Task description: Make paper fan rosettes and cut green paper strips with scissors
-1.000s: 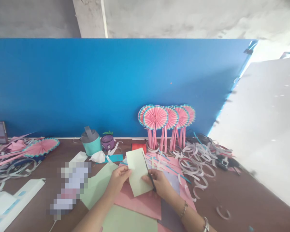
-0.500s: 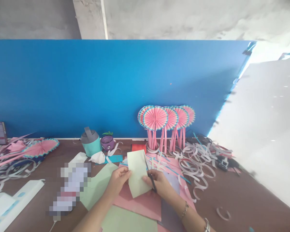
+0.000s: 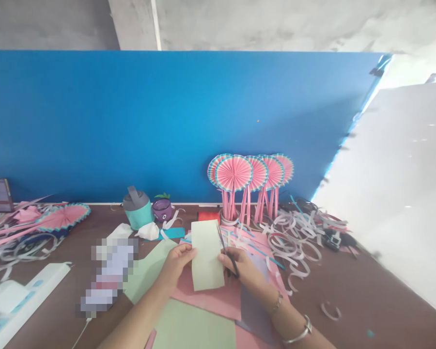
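Observation:
A pale yellow-green sheet of paper (image 3: 207, 259) is held upright in front of me. My left hand (image 3: 179, 261) pinches its left edge between thumb and fingers. On the other side, my right hand (image 3: 240, 265) has its fingers in the handles of dark scissors (image 3: 233, 265), and its thumb is at the paper's right edge. The scissor blades point up along that edge; whether they touch the paper I cannot tell. Below the hands lie a pink sheet (image 3: 203, 299), a green sheet (image 3: 194, 327) and a greyish-purple sheet (image 3: 254, 310).
Pink paper fans (image 3: 234, 173) stand at the back against a blue partition (image 3: 131, 121). Curled paper strips (image 3: 290, 242) are heaped on the right. A teal cup (image 3: 138, 213), a purple cup (image 3: 163, 211), a blurred-out phone-like object (image 3: 112, 274) and a power strip (image 3: 32, 300) are on the left.
The paper has turned from a slight tilt to nearly straight upright. My right hand and the scissors have shifted slightly right and up. The camera view has tipped down a little.

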`<state>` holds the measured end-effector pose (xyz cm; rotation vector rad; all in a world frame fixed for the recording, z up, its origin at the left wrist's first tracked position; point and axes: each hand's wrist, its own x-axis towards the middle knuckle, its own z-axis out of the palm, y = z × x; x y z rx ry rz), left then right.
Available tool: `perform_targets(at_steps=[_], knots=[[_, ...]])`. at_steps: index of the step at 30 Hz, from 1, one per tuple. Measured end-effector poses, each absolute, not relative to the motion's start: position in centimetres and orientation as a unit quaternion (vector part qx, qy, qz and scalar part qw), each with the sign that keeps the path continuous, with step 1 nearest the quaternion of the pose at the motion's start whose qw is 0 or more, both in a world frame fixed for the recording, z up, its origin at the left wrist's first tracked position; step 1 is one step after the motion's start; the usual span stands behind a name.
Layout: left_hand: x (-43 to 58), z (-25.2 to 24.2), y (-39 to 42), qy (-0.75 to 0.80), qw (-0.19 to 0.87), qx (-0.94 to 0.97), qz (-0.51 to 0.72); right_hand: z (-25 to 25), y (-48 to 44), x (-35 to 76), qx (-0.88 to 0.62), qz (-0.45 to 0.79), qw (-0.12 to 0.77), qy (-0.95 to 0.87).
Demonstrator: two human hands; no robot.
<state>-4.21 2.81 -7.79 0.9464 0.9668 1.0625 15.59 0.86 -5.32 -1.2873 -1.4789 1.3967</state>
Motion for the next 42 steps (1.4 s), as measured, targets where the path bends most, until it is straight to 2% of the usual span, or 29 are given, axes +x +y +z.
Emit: perform_targets(at_steps=[15,27,42], knots=[[-3.8,-6.7,2.0,0.432,0.656,0.395,0.477,-5.4,0.7,15.6,-0.483,0.549,0.356,-0.582],[-3.3,-6.9,1.6,0.423,0.666,0.436,0.433,-5.4,0.9,15.5,-0.509,0.486,0.39,-0.594],[-3.0,-7.2,1.5,0.415,0.661,0.473,0.408,-6.3,1.2,15.3,-0.478,0.526,0.421,-0.564]])
